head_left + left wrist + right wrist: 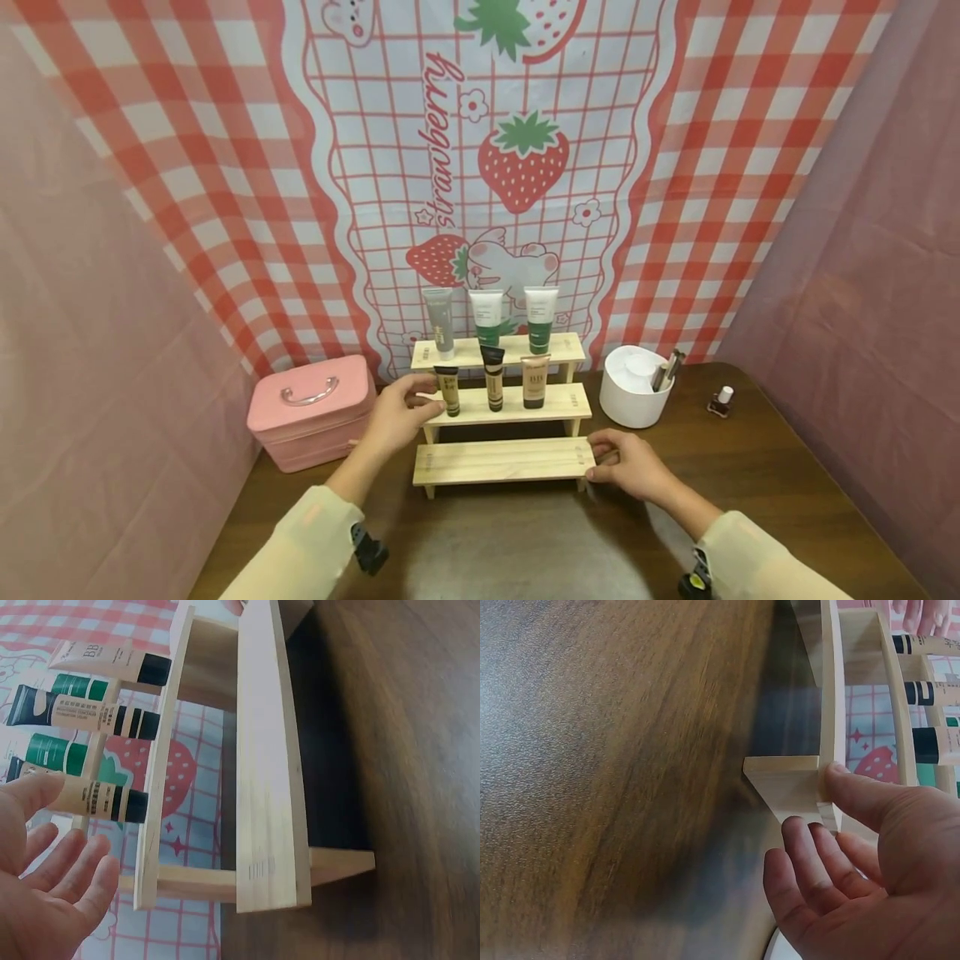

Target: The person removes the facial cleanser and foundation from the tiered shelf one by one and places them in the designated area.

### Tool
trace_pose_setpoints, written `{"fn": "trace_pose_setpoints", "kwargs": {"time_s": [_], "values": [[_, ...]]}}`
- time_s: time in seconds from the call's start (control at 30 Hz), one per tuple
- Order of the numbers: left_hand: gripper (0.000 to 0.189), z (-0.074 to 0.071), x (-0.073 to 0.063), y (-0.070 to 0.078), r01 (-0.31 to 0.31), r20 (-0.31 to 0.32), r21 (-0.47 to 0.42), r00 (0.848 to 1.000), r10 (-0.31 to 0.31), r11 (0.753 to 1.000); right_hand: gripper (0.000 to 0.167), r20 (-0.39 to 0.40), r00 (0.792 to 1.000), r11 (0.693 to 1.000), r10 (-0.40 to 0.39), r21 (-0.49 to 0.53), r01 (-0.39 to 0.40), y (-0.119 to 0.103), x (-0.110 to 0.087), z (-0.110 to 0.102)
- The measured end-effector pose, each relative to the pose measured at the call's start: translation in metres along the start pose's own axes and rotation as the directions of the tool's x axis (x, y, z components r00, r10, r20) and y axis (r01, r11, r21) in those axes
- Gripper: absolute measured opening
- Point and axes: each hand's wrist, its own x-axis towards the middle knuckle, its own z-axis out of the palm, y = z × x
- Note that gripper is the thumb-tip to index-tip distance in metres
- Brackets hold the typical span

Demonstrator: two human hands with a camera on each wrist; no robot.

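A three-tier wooden display stand [495,461] is set on the table. Three small cosmetic tubes stand upright on its middle tier: a gold tube with a black end [448,392], a black-and-beige tube [493,379] and a beige BB cream tube [535,382]. Beside the gold tube, at the tier's left end, is my left hand [401,408]; its fingers are loose, and the thumb overlaps the tube in the left wrist view. My right hand [630,467] holds the right end of the bottom tier between thumb and fingers, its thumb [862,796] against the board.
On the top tier stand a grey tube [439,321] and two white-and-green tubes [486,317]. A pink case [311,408] sits left. To the right are a white round organizer [622,404] and a small nail polish bottle [721,402]. Patterned cloth [360,167] hangs behind.
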Motion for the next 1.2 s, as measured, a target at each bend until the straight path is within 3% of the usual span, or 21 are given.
{"fn": "trace_pose_setpoints", "kwargs": {"time_s": [0.27, 0.57, 0.7, 0.83, 1.0, 1.2], "values": [[0.046, 0.009, 0.007, 0.007, 0.03, -0.003, -0.012, 1.0, -0.03, 0.999, 0.054, -0.004, 1.0, 1.0, 0.008, -0.024, -0.008, -0.005, 0.001, 0.0], [0.031, 0.013, 0.006, 0.004, -0.01, -0.047, 0.026, 0.999, 0.011, 1.0, 0.054, -0.012, 0.999, 0.998, 0.049, -0.028, -0.05, -0.009, 0.002, 0.001], [0.032, 0.007, -0.001, 0.004, -0.04, -0.071, 0.004, 0.997, 0.04, 0.999, 0.054, -0.007, 0.999, 0.998, 0.043, -0.034, -0.044, -0.01, 0.003, 0.002], [0.032, -0.009, -0.014, 0.002, -0.074, -0.073, -0.026, 0.995, 0.072, 0.997, 0.054, -0.004, 0.999, 0.998, 0.053, -0.02, -0.053, -0.009, 0.006, 0.003], [0.029, -0.033, -0.036, -0.016, -0.072, -0.073, -0.033, 0.995, 0.07, 0.997, 0.058, 0.018, 0.998, 0.996, 0.059, 0.06, -0.06, -0.006, 0.007, 0.002], [0.03, -0.052, -0.066, -0.057, 0.066, -0.051, -0.049, 0.996, -0.068, 0.997, 0.06, 0.048, 0.997, 0.988, 0.054, 0.14, -0.06, -0.003, 0.006, 0.001]]}}
